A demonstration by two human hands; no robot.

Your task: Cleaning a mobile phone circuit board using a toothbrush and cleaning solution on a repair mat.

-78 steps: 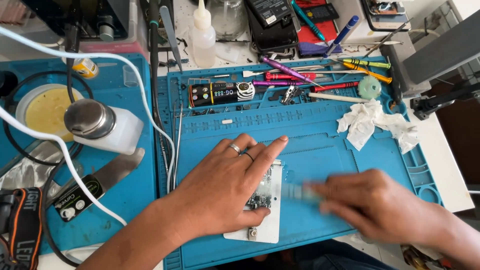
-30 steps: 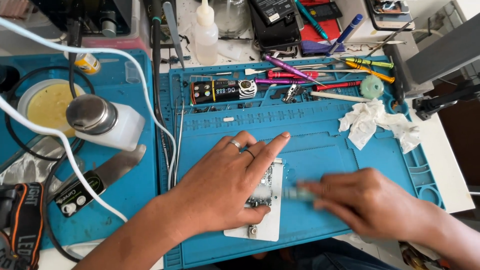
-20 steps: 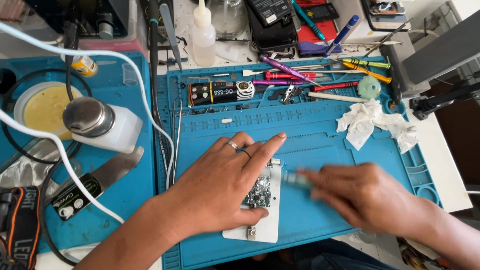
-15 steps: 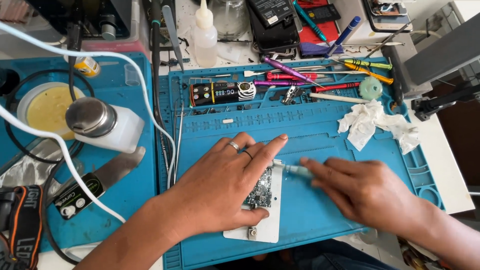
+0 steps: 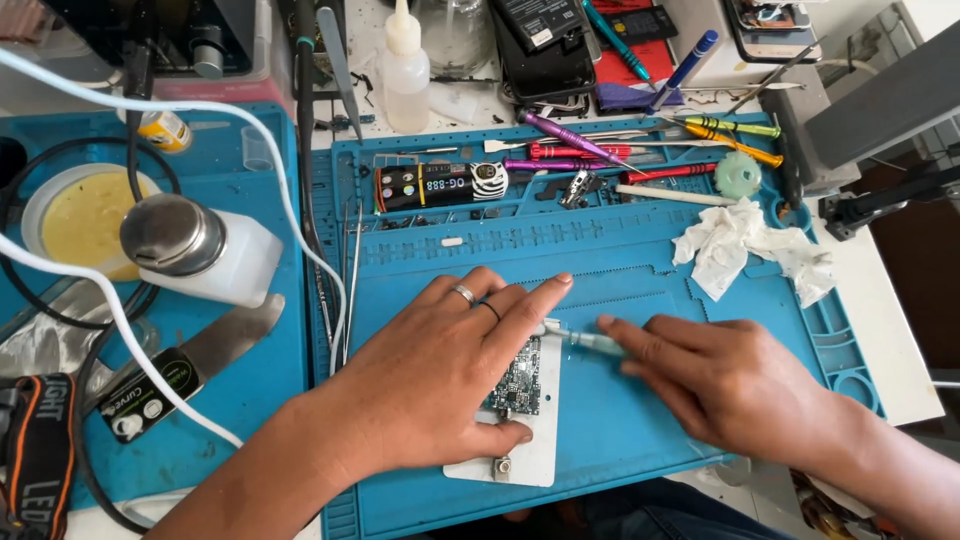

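My left hand (image 5: pixel 440 385) lies flat and spread over the small circuit board (image 5: pixel 518 375), pinning it and the pale plate (image 5: pixel 530 445) under it to the blue mat (image 5: pixel 640 270) near the mat's front edge. My right hand (image 5: pixel 725 385) is closed around a thin brush-like tool (image 5: pixel 585 340), its tip meeting the board's top edge just beside my left fingertips. The board is bare and exposed, so I judge the work on it is under way and not finished: the tool is on it, and nothing about it looks closed up or set aside.

Along the mat's back edge lie coloured screwdrivers (image 5: pixel 570 150), a black battery pack (image 5: pixel 430 185) and a small green disc (image 5: pixel 738 175). A crumpled tissue (image 5: pixel 740 250) sits toward the right back corner. On the left mat stand a pump bottle with a metal top (image 5: pixel 200 245) and a round yellow dish (image 5: pixel 75 215), with white cables (image 5: pixel 200 110) looping across. Nothing lies between my hands and the board; my own left fingers hide most of it.
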